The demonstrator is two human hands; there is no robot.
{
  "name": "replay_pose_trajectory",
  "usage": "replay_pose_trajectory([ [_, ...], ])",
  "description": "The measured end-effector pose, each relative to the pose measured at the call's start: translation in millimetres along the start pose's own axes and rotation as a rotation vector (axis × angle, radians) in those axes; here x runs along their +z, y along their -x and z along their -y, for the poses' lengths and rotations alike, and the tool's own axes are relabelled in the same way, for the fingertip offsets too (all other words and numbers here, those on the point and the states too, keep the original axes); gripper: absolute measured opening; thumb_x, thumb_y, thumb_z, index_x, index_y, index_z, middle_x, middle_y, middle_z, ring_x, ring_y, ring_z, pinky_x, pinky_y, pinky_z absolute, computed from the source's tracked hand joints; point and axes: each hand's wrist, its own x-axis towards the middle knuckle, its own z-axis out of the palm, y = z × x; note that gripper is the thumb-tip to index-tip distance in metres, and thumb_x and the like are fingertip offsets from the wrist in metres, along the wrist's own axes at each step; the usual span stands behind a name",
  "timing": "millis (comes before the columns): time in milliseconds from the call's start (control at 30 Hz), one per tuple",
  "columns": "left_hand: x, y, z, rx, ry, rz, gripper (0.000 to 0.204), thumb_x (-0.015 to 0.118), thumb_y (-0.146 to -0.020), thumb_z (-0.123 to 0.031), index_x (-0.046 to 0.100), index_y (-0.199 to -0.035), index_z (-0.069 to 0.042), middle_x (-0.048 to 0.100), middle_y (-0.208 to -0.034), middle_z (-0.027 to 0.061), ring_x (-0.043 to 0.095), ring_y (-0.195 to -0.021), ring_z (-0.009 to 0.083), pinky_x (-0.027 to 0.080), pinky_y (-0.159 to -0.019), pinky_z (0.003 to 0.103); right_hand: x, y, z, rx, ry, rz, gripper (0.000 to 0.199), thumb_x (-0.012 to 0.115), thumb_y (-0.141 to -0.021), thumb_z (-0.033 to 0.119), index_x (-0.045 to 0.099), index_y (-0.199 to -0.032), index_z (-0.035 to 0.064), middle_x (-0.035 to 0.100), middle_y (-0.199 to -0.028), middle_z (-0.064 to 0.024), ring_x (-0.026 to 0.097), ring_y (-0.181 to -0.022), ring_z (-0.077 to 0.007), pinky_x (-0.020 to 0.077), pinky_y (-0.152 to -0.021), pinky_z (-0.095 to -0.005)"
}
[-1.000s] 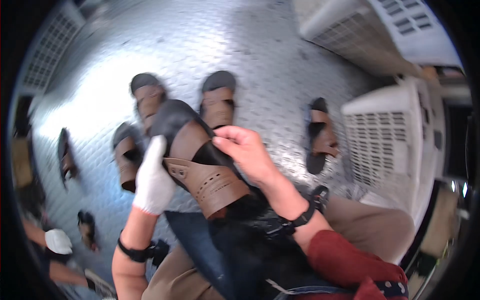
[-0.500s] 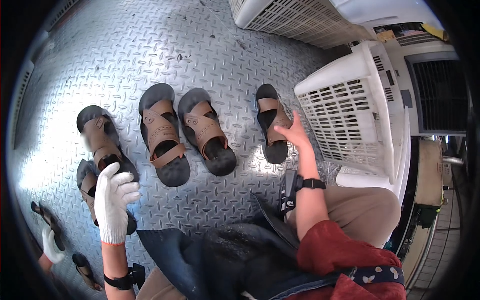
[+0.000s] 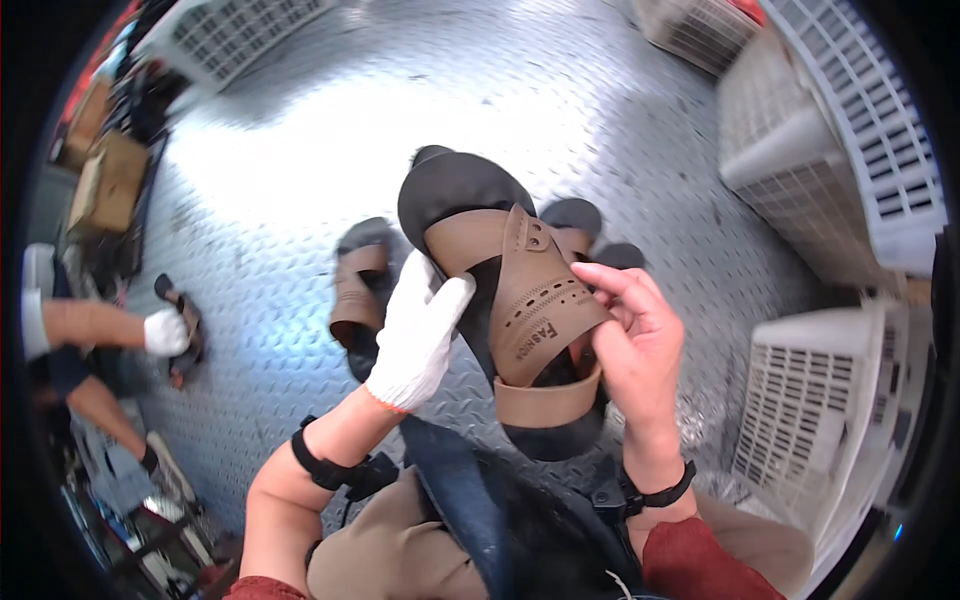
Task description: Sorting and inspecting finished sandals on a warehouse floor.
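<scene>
Dark lettering [image 3: 536,340] marks the brown strap [image 3: 552,291] of the held sandal [image 3: 465,185], perhaps with tinier print [image 3: 584,302].

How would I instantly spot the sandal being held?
Above the metal floor, find the gloved left hand. It grips a brown-strapped, black-soled sandal, with the bare right hand opposite. Unlike its neighbours on the floor, it's held up and looks largest.
</scene>
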Motion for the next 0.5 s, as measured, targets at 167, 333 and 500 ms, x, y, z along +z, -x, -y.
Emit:
replay_pose_trajectory([
  [167,-27,14,-8,0.311,0.265,-0.257,0.043,0.047,-0.086,0.002,0.036,-0.127,0.003,0.047,-0.125,0.0124,0.045,-0.116,0.0180,0.033,-0.100,0.031,54,-3,-2,-0.042,-0.244,0.042,0.043,0.039,-0.074,-0.013,0.059,-0.111,-0.0030,0.042,-0.090,-0.0037,0.050,-0.061,-0.0050,0.0398,-0.053,-0.0187],
  [333,-54,20,-14,0.169,0.400,-0.263,0.023,0.045,-0.092,-0.005,0.049,-0.113,0.003,0.058,-0.106,0.0098,0.055,-0.096,0.0136,0.043,-0.088,0.027,76,3,6,-0.010,-0.250,0.080,0.042,0.038,-0.075,-0.011,0.059,-0.111,-0.0026,0.042,-0.089,-0.0037,0.050,-0.062,-0.0062,0.0416,-0.055,-0.0193],
  [500,-59,19,-7,0.184,0.427,-0.286,0.023,0.046,-0.091,-0.006,0.049,-0.112,0.004,0.058,-0.105,0.0103,0.055,-0.096,0.0144,0.043,-0.088,0.028,80,1,8,0.015,-0.226,0.126,0.045,0.035,-0.074,-0.008,0.056,-0.114,-0.0055,0.043,-0.094,-0.0036,0.047,-0.088,-0.0095,0.0412,-0.081,-0.0214],
])
